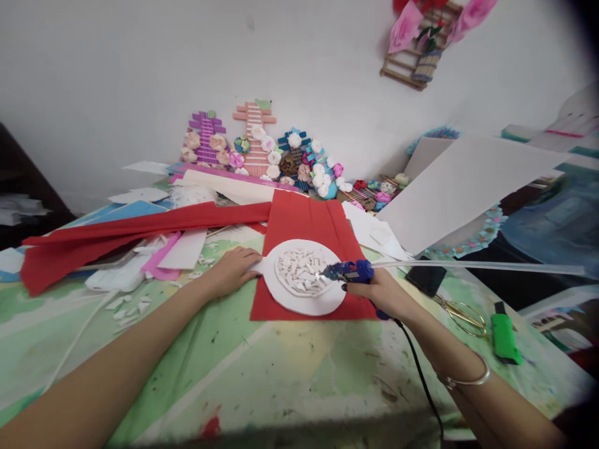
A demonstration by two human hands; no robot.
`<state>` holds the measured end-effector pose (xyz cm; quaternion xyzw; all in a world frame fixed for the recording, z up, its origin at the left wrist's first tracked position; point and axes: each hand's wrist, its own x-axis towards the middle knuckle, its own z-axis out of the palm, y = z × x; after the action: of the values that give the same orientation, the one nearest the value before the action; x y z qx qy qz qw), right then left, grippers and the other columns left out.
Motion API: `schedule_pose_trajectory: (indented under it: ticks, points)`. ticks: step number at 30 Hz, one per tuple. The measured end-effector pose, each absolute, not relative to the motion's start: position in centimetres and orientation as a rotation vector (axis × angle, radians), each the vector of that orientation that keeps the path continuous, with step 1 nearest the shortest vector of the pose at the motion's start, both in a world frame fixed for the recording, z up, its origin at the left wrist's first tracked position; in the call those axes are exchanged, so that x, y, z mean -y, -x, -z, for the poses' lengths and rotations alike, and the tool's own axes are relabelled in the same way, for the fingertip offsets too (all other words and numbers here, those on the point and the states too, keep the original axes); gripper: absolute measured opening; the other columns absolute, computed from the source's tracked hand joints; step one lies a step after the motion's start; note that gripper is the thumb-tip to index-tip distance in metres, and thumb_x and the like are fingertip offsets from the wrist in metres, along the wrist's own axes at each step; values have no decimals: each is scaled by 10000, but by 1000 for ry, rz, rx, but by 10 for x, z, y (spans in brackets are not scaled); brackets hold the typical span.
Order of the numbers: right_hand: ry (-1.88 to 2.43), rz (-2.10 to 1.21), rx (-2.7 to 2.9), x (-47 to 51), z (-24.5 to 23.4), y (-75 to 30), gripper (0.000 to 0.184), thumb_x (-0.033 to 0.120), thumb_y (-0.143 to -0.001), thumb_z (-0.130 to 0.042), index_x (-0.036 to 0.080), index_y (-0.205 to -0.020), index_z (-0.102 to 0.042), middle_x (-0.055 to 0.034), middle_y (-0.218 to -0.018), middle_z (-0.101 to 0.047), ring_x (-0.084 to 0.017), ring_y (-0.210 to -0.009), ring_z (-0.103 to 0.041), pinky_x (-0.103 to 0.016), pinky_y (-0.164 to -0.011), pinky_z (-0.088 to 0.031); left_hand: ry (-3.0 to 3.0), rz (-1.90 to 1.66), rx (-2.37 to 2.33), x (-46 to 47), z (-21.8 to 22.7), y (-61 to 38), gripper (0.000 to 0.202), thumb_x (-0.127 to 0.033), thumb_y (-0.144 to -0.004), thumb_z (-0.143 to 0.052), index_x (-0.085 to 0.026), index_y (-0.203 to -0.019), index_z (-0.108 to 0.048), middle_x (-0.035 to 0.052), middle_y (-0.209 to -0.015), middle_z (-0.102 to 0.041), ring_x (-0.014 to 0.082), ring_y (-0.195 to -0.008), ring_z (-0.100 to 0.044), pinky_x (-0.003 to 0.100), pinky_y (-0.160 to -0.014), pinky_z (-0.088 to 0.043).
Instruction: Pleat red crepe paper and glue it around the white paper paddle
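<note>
A white paddle-shaped board with a round head lies on a piece of red cloth. Many small white chips fill the ring in its middle. My left hand pinches the board's short handle at its left side. In my right hand is a blue glue gun, its fingers wrapped round the grip. The gun's nozzle points left, over the chips at the right part of the ring. A long pale glue stick sticks out of its back, and a black cord hangs down.
Gold-handled scissors, a green lighter and a dark phone lie on the right. At left are a folded red cloth strip, a white power strip and loose chips. Flower-decorated crafts lean against the wall.
</note>
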<state>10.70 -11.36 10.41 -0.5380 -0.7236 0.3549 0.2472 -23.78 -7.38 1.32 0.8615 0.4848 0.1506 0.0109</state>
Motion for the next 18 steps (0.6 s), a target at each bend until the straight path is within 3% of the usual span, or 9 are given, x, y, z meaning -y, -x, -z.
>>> schedule_pose_trajectory:
  ticks: [6, 18]
  points:
    - [1352, -1158, 1992, 122, -94, -87, 248, 251, -703, -645, 190, -928, -730, -15, -936, -722, -222, -905, -641, -292, -791, -503, -2698, -493, -1497, 73, -12, 238, 363, -371, -954, -438, -159, -1204, -593, 137, -1255, -599, 282, -1164, -515, 444, -1006, -401]
    - [1364, -1202, 1995, 120, -87, -99, 285, 247, -695, -649, 172, -961, -721, -38, -964, -712, -242, -954, -625, -314, -826, -492, -2692, -474, -1511, 74, -14, 237, 353, -349, -945, -442, -158, -1201, -592, 133, -1258, -597, 281, -1167, -511, 438, -1002, -406]
